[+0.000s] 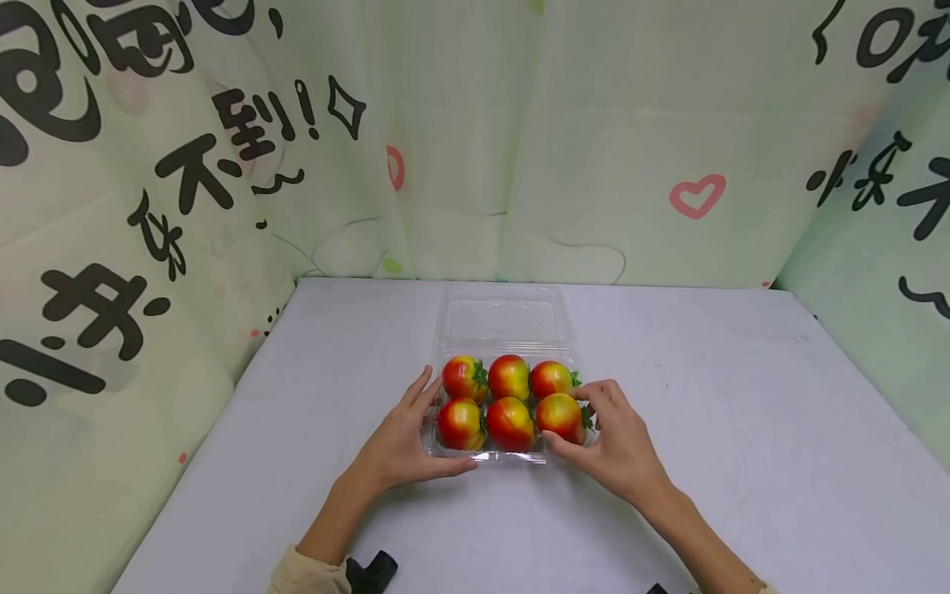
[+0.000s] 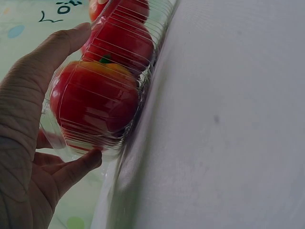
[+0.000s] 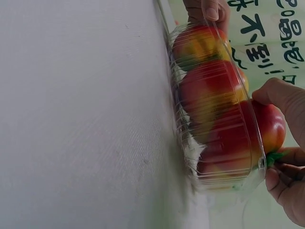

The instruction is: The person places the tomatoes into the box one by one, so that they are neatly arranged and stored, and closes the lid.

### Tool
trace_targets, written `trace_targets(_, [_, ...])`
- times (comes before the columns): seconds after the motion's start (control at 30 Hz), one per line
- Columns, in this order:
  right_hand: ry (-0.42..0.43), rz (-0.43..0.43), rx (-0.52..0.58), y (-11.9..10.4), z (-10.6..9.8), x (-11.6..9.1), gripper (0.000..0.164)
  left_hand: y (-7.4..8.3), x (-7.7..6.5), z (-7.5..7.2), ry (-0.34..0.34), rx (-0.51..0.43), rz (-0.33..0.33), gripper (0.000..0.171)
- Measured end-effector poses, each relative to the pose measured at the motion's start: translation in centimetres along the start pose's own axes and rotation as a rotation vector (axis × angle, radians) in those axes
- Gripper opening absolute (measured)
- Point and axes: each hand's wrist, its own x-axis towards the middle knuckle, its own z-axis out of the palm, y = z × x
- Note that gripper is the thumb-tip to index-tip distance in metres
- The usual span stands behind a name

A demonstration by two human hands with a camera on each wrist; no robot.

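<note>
A clear plastic clamshell box (image 1: pixel 505 456) lies on the table, its lid (image 1: pixel 506 322) folded back flat. Red-and-yellow tomatoes with green leaves fill it in two rows of three. My left hand (image 1: pixel 406 441) grips the box at its left end, thumb along the front wall and fingers round the side. In the left wrist view, the near tomato (image 2: pixel 95 95) shows through the ribbed wall. My right hand (image 1: pixel 619 441) pinches the front right tomato (image 1: pixel 562 417) between thumb and fingers. From the right wrist, that tomato (image 3: pixel 271 126) stands partly above the box rim, its leaves beside my fingers.
The white table (image 1: pixel 742 429) extends around the box on both sides. A pale green curtain (image 1: pixel 594 148) with black writing and a pink heart hangs behind and along the sides. Dark straps or mounts (image 1: pixel 371 571) show at my wrists, below beige sleeves.
</note>
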Motion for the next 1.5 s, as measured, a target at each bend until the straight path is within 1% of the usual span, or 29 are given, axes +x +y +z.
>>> trace_targets(0.27, [-0.016,-0.003,-0.004,0.29,0.24,-0.14,0.05,-0.01,-0.02,-0.03,-0.002,-0.003,-0.002,0.116])
trace_targets(0.43, [-0.027,0.0,-0.022,0.3,0.27,-0.16,0.051,0.01,-0.01,-0.01,-0.002,-0.001,-0.005,0.115])
trace_targets(0.7, [0.012,-0.03,-0.061,0.36,0.46,-0.26,0.05,0.06,0.0,-0.01,-0.003,-0.003,-0.013,0.115])
trace_targets(0.87, [0.004,-0.022,-0.069,0.38,0.5,-0.35,0.053,0.09,0.0,-0.07,-0.006,-0.007,-0.013,0.115])
trace_targets(1.2, [-0.014,-0.003,-0.054,0.58,0.25,-0.51,0.058,0.11,-0.03,-0.01,-0.003,-0.008,-0.007,0.115])
trace_targets(1.37, [0.007,-0.015,-0.031,0.66,0.09,-0.31,0.054,0.21,0.18,-0.27,0.005,-0.009,0.007,0.114])
trace_targets(1.5, [0.017,-0.013,-0.019,0.82,-0.08,0.08,0.049,0.17,0.48,-0.44,0.005,-0.009,-0.001,0.11])
